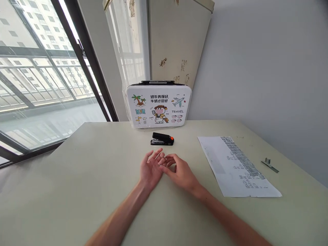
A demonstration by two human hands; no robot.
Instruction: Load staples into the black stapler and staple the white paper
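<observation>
My left hand [151, 169] lies palm up on the table [77, 191], its fingers apart and slightly curled, with nothing visible in the palm. From the right, my right hand [180, 172] reaches over with its thumb and bent fingers closed around the outer fingers of the left. Whether anything small sits between the two hands cannot be made out. Just beyond the fingertips rests a black stapler [162, 139] with an orange-red piece at its right end, lying apart from both hands.
A white cartoon-printed suitcase [159, 109] stands at the table's back, wrapped in clear plastic. On the right lie a printed paper sheet [217, 167] and a small grey metal piece [270, 166]. A worn cabinet [176, 41], a wall and a window [46, 68] border the table.
</observation>
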